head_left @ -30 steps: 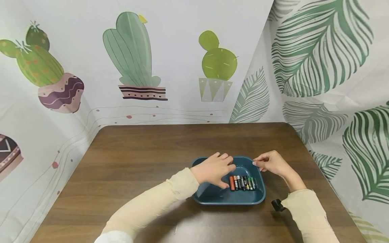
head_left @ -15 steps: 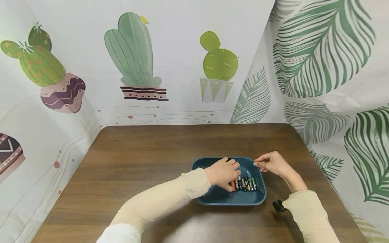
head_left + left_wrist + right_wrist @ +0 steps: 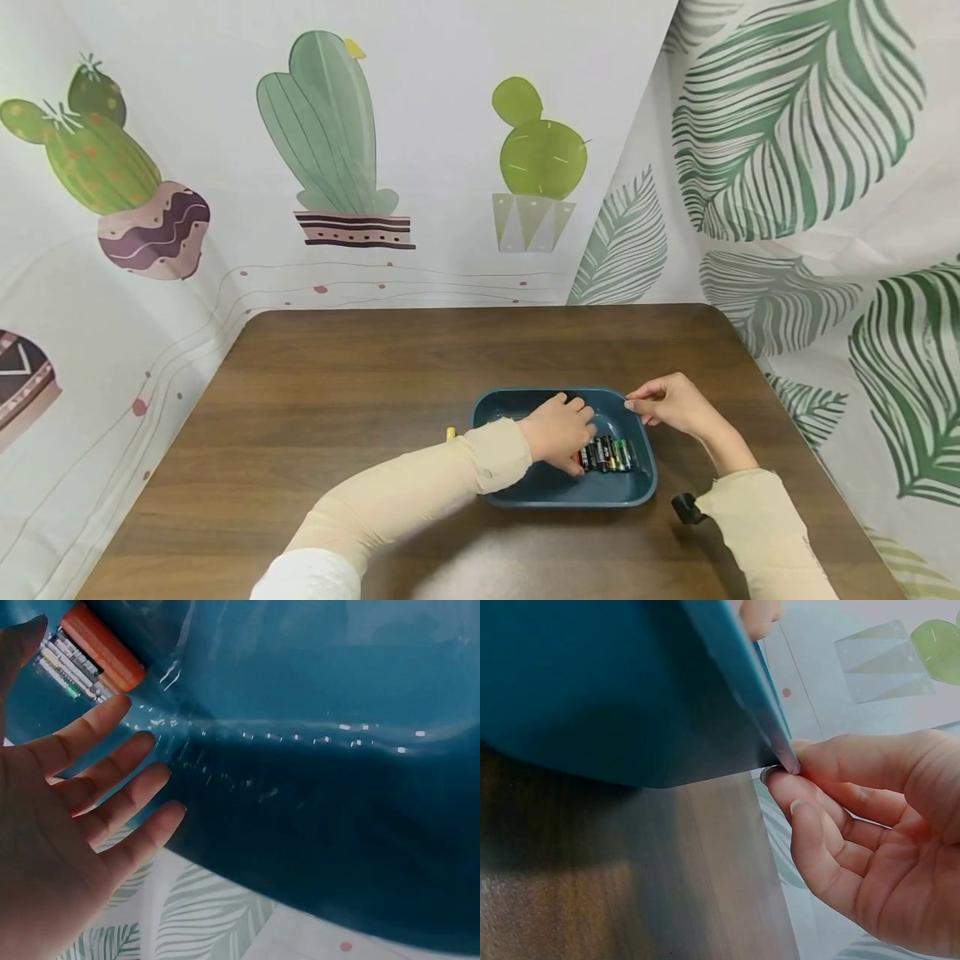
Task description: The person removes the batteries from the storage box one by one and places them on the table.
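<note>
A blue rectangular tray (image 3: 570, 500) rests on the table, and several batteries (image 3: 611, 455) lie side by side in its right half. My left hand (image 3: 561, 433) reaches into the tray at the left end of the row, covering part of the orange battery (image 3: 103, 646). In the left wrist view its fingers are spread and nearly straight, with the thumb on the far side of the row and the index fingertip close to the batteries. At the tray's back right corner, my right hand (image 3: 670, 404) pinches the rim (image 3: 787, 759) between thumb and index finger.
Just behind the left sleeve (image 3: 427, 475), a small yellow object (image 3: 451, 433) peeks out on the brown wooden table (image 3: 360, 367). A black device (image 3: 687, 508) sticks out from the right cuff. Patterned cloth (image 3: 442, 150) hangs behind the table.
My left hand has moved right, over the left end of the battery row, so the orange battery is now mostly covered. The yellow object has come into sight. The right hand keeps its place.
</note>
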The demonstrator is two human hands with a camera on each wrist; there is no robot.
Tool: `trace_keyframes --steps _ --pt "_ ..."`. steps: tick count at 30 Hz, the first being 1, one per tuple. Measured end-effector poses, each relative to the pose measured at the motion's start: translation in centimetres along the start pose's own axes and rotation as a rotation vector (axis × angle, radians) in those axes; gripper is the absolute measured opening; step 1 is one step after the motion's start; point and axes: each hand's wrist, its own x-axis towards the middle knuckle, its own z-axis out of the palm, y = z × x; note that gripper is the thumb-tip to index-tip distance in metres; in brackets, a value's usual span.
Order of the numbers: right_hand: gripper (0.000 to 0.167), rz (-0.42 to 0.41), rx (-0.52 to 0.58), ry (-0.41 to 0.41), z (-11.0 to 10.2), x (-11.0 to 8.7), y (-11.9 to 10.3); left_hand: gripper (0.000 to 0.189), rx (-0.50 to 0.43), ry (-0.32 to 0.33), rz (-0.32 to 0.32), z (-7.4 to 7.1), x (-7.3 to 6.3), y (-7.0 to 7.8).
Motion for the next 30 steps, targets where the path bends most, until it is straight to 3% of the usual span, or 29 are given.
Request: trace_keyframes --steps 23,30 --pt "0.018 -0.012 -0.013 0.003 0.03 -0.05 -0.02 0.062 0.016 -0.064 -0.025 0.43 0.11 0.34" --pt "0.018 -0.007 -0.008 0.001 0.02 -0.03 -0.12 0.057 0.014 -0.053 -0.028 0.36 0.04 0.12"
